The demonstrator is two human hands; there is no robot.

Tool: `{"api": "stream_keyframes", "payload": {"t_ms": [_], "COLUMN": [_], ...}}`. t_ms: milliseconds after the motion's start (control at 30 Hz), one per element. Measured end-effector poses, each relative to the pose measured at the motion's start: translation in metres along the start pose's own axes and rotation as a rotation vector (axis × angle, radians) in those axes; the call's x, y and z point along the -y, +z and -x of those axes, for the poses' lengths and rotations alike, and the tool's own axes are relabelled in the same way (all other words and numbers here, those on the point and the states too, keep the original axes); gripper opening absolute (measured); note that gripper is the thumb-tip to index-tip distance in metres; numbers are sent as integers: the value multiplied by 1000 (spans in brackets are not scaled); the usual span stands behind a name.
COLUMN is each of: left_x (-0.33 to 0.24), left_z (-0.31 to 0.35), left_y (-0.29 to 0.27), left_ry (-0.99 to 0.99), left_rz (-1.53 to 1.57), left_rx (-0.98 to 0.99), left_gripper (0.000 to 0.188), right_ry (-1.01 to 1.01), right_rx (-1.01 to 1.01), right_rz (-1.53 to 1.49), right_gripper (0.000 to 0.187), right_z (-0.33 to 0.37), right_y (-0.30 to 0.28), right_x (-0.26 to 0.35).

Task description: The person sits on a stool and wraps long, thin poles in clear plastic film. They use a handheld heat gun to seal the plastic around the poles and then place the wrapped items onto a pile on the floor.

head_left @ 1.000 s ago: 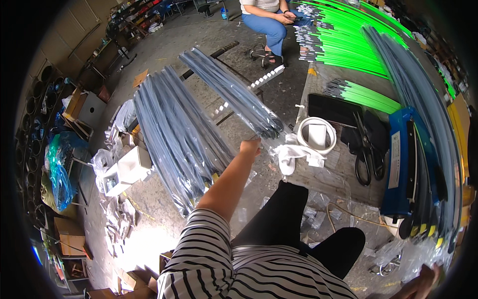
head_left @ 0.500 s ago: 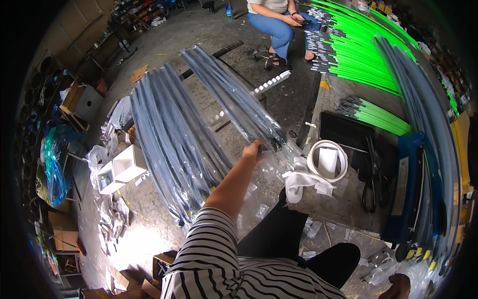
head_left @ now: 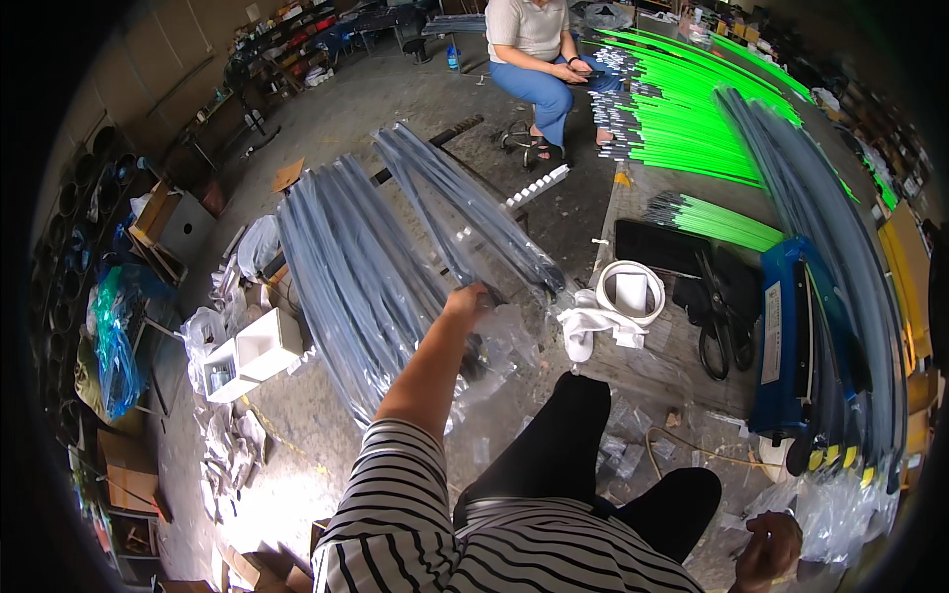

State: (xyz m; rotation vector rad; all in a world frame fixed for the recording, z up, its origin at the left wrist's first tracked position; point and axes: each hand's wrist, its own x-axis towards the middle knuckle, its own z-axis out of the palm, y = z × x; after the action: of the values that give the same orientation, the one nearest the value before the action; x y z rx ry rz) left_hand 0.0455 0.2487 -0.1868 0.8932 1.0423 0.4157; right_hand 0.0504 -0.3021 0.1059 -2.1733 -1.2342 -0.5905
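My left hand (head_left: 469,299) is closed round the near end of a long grey tube bundle (head_left: 435,237) in clear plastic. Loose clear film (head_left: 504,341) hangs beside the hand. Just right of it, another wrapped bundle (head_left: 494,219) slants toward the table. On the left lie several more wrapped tube bundles (head_left: 346,267) side by side, their near ends low. My right hand (head_left: 771,549) hangs at the lower right near crumpled plastic (head_left: 840,519); its fingers are loosely curled and apart, with nothing visible in them.
On the right, a table (head_left: 633,368) holds a white cloth (head_left: 593,326), a white tape roll (head_left: 631,294), black scissors (head_left: 720,326), a blue sealing machine (head_left: 786,336) and green rods (head_left: 692,128). A seated person (head_left: 534,69) is beyond. White bins (head_left: 252,354) stand at left.
My left hand has drawn a bundle's near end leftward, away from the bundle beside it and the table. My right hand has come further into view. The view has shifted slightly.
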Motion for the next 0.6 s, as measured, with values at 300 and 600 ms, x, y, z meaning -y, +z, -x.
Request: {"api": "stream_keyframes", "payload": {"t_ms": [300,600], "left_x": [-39,45], "left_z": [88,311], "left_y": [30,79], "left_ry": [313,517], "left_rz": [221,202], "left_rx": [49,286], "left_gripper": [23,42], "right_ry": [33,239], "right_rx": [84,375], "right_rz": [-20,-557], "right_gripper": [10,44], "right_z": [15,-24], "right_y": [5,76], "right_x": [12,53]}}
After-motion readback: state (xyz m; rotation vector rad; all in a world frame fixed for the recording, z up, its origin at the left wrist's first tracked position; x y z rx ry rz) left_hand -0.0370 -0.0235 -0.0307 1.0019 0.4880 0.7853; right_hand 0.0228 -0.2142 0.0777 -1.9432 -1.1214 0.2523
